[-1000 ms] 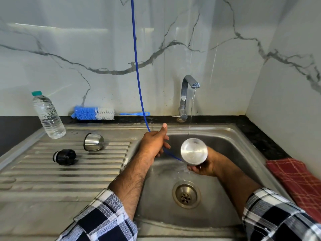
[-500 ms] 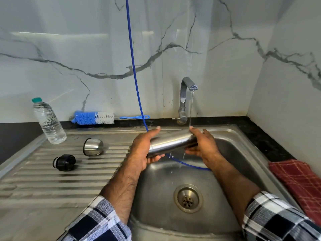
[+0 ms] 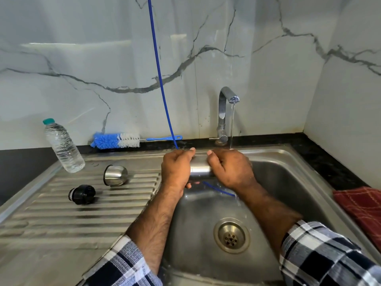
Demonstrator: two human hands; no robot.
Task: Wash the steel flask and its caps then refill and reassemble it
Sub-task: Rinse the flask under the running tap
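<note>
Both hands, the left hand and right hand, were clamped round the steel flask, held level over the sink by the running tap, apparently rinsing its outside; next came washing the caps on the drainer.

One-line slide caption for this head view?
Both hands, left hand and right hand, grip the steel flask sideways over the sink beneath the running tap.

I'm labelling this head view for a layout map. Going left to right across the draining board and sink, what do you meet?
Plastic water bottle → black inner cap → steel cup cap → left hand → steel flask → right hand → red checked cloth.
</note>
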